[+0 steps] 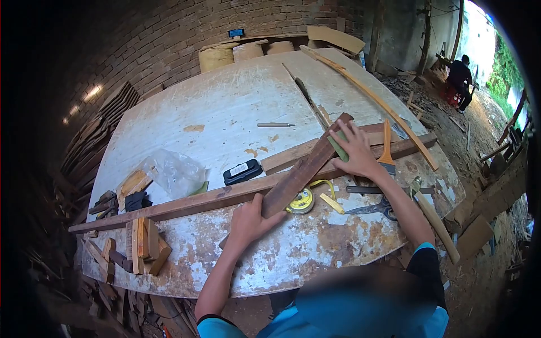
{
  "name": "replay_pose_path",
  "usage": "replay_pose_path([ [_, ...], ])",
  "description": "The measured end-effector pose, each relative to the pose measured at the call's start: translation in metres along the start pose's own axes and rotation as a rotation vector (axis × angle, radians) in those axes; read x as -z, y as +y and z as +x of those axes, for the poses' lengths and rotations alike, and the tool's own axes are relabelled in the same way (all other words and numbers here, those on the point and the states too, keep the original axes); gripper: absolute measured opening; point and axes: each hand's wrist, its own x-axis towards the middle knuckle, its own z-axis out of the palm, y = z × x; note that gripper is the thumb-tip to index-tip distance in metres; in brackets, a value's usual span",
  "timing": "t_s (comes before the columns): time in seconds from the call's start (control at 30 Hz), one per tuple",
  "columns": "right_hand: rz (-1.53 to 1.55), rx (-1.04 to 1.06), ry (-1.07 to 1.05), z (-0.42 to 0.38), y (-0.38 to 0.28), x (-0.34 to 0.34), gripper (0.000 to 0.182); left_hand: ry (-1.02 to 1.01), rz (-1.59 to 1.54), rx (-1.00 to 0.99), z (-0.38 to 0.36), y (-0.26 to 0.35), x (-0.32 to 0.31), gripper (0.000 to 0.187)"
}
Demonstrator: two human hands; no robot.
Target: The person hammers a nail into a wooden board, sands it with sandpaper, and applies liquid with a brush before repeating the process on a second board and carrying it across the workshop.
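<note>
A dark wooden board (298,174) lies at a slant across a long brown beam (186,207). My left hand (248,222) grips the board's lower end, thumb on one side and fingers on the other. Near the upper end, my right hand (355,149) presses a green pad (338,146) against the board, its fingers over the pad. Just below the board sit a yellow tape measure (301,201) and a small yellowish block (332,204). A brush with an orange handle (387,141) is right of my right hand.
Scissors (372,209), a black case (243,172), a plastic bag (177,172) and stacked wood blocks (147,247) lie on the worktable (225,107). A long curved strip (377,110) runs along its right side. A person (460,79) sits far off at the upper right.
</note>
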Motion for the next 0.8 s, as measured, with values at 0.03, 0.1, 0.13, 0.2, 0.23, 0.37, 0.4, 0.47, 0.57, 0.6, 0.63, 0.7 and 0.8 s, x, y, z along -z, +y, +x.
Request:
replay_pose_path([
  [0.03, -0.09, -0.031, 0.021, -0.001, 0.0, -0.001, 0.078, 0.001, 0.003, 0.0, 0.0, 0.0, 0.0, 0.067],
  [0.1, 0.102, -0.03, 0.024, 0.001, 0.005, -0.006, 0.076, 0.0, -0.006, 0.0, 0.001, 0.0, 0.0, 0.068],
  [0.13, 0.197, -0.033, 0.023, 0.001, 0.008, -0.007, 0.075, -0.004, -0.017, 0.002, 0.001, 0.0, 0.001, 0.068],
  [0.2, 0.195, 0.016, 0.011, 0.002, 0.018, 0.0, 0.073, -0.007, -0.039, -0.007, 0.0, -0.002, 0.0, 0.068],
  [0.23, 0.192, 0.043, 0.006, 0.007, 0.022, 0.008, 0.072, -0.003, -0.051, -0.019, 0.0, -0.004, -0.001, 0.069],
  [0.37, 0.175, -0.032, 0.027, 0.032, 0.037, 0.036, 0.072, -0.007, -0.073, -0.015, 0.0, -0.004, 0.0, 0.069],
  [0.4, 0.151, -0.038, -0.008, 0.034, 0.04, 0.034, 0.072, -0.012, -0.064, -0.003, 0.001, -0.003, 0.0, 0.069],
  [0.47, 0.098, -0.047, -0.079, 0.039, 0.043, 0.021, 0.072, -0.018, -0.052, 0.019, 0.001, -0.001, 0.001, 0.067],
  [0.57, 0.135, -0.009, 0.003, 0.022, 0.042, -0.013, 0.078, 0.023, -0.041, -0.006, 0.001, -0.002, 0.0, 0.067],
  [0.6, 0.204, 0.014, 0.024, 0.017, 0.037, -0.011, 0.081, 0.034, -0.031, -0.011, 0.003, -0.001, -0.002, 0.066],
  [0.63, 0.177, 0.019, -0.016, 0.015, 0.036, -0.006, 0.081, 0.036, -0.017, -0.012, 0.004, -0.003, -0.003, 0.066],
  [0.7, 0.139, 0.03, -0.091, 0.011, 0.029, 0.004, 0.082, 0.032, -0.014, 0.005, 0.001, -0.002, -0.002, 0.065],
  [0.8, 0.102, 0.056, -0.134, 0.007, 0.005, 0.002, 0.08, 0.051, 0.016, -0.04, 0.001, -0.005, -0.004, 0.065],
])
